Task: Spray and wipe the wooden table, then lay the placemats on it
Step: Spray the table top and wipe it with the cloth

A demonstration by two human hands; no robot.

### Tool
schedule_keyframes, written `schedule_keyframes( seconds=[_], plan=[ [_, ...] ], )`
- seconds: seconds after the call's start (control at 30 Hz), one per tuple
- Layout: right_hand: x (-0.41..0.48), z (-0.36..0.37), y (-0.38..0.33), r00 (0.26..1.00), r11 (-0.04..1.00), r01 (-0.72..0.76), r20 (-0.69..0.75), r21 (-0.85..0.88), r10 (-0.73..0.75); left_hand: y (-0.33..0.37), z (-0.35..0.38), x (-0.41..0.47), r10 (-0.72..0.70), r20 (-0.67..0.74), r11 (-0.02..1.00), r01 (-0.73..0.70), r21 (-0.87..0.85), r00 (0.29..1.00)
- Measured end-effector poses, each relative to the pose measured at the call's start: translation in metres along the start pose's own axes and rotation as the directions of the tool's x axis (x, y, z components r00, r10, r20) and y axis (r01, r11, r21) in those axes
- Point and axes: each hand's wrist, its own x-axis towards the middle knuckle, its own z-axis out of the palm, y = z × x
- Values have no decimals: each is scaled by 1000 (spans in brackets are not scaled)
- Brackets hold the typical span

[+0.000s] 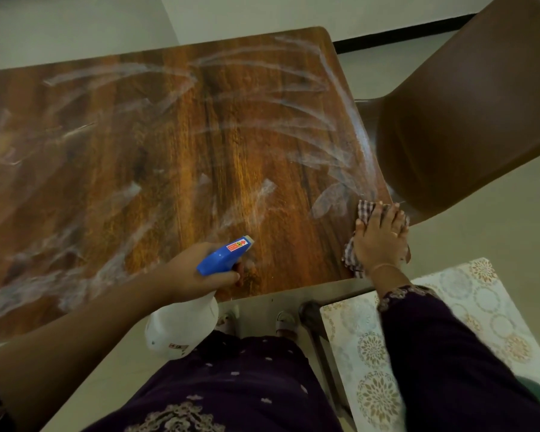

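In the head view, the left hand (189, 280) is seen with its fingers curled round the neck of the spray bottle (184, 327), just under the blue spray head (222, 255); one finger is laid at the front of the head, where the trigger would be, though the trigger itself is hidden. The bottle is held tilted, its long axis running from the white body, below the near edge of the wooden table (169, 135), up to the head, which is over the tabletop. The nozzle is pointed away from the person and to the right, along the table. The body is opaque, so how much liquid is in it cannot be told.

The right hand (382, 236) is laid palm down, fingers straight and slightly spread, on a checked cloth (364, 210). The cloth is pressed flat against the tabletop at its near right corner, with crumpled edges showing beyond the fingertips and beside the wrist. A ring is worn on one finger and a thin bangle on the wrist.

The tabletop is covered with pale, curved smears (281, 120), densest toward the right edge.

The placemats (365, 347), pale with round floral medallions, are lying flat on a low support at the person's right, off the table, their long axis running from the table's near edge back toward the person. They are partly covered by the dark sleeve (443, 353), and their number cannot be told. A brown chair (468, 104) is standing just beside the table's right edge.
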Motion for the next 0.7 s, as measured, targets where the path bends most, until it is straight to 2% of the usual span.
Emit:
schedule_keyframes(
  seconds=[0.07,0.2,0.3,0.4,0.47,0.57,0.7],
  plan=[
    [-7,3,-28,1000,1000,4,-9,8,-4,-2,3,-1,-19,-6,1000,19,-6,1000],
    [-36,16,-92,954,954,299,10,-32,-299,-6,6,-3,-34,1,999,34,-11,999],
    [-62,26,-119,849,851,525,66,-5,-524,-6,6,-3,-31,5,999,31,-20,1000],
    [-65,26,-100,741,739,671,103,-63,-664,-5,5,-5,-25,-14,999,25,-34,1000],
    [-51,23,-72,746,737,665,84,-119,-660,-3,4,-6,-18,-26,999,16,-50,1000],
    [-24,14,-34,850,839,525,45,-141,-524,-3,6,-7,-27,-35,999,26,-31,999],
    [-17,6,-32,916,911,400,17,-103,-401,-1,11,-8,-37,-51,999,36,-23,998]
  ],
)
